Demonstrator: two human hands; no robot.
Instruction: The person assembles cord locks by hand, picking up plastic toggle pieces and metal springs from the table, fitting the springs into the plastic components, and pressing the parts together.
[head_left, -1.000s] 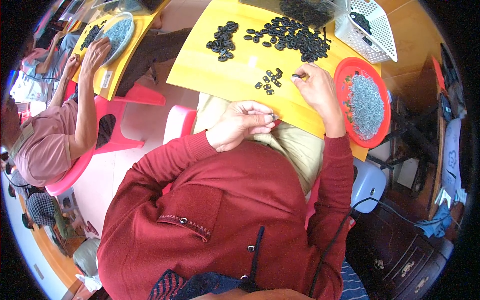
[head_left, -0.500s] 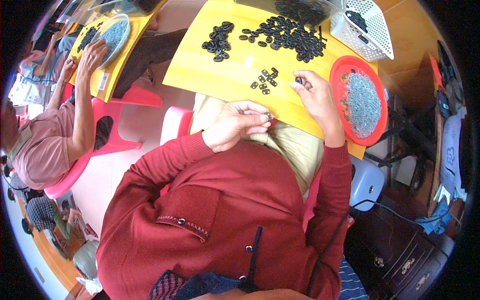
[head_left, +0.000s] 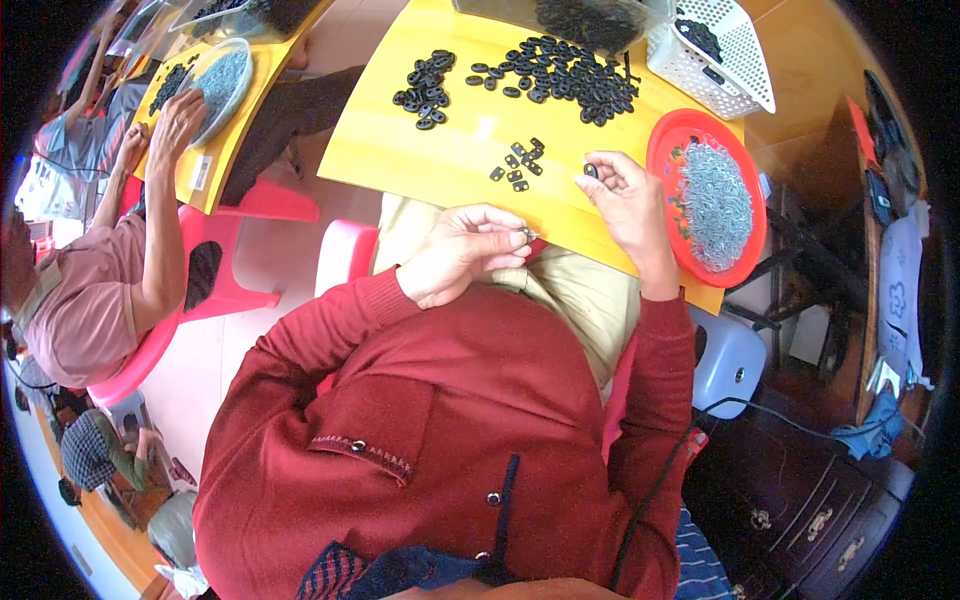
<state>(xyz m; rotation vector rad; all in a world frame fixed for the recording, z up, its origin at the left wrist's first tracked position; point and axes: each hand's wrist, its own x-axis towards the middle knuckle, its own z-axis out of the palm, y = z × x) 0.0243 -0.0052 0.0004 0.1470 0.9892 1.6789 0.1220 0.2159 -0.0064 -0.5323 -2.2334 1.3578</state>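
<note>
My left hand (head_left: pixel 455 252) is closed in a pinch at the near edge of the yellow table (head_left: pixel 400 150). Between thumb and forefinger is a small dark piece with a metal screw (head_left: pixel 534 236) sticking out. Over the table, my right hand (head_left: pixel 635 215) pinches a black oval plastic piece (head_left: pixel 591 171) in its fingertips. A small group of black two-holed pieces (head_left: pixel 518 165) lies left of that hand. Farther back are a large heap of black oval pieces (head_left: pixel 575 82) and a smaller pile of black pieces (head_left: pixel 424 92).
To the right, a red plate (head_left: pixel 660 150) carries a mound of silvery screws (head_left: pixel 718 210). Behind it stands a white perforated basket (head_left: pixel 745 75) beside a clear bin (head_left: pixel 600 28). At the left, another person's hand (head_left: pixel 178 120) works over a bowl of screws (head_left: pixel 222 75).
The view has shifted slightly. Both hands keep their pinches in nearly the same places, and the black piece in my right fingertips is tilted a little differently.
</note>
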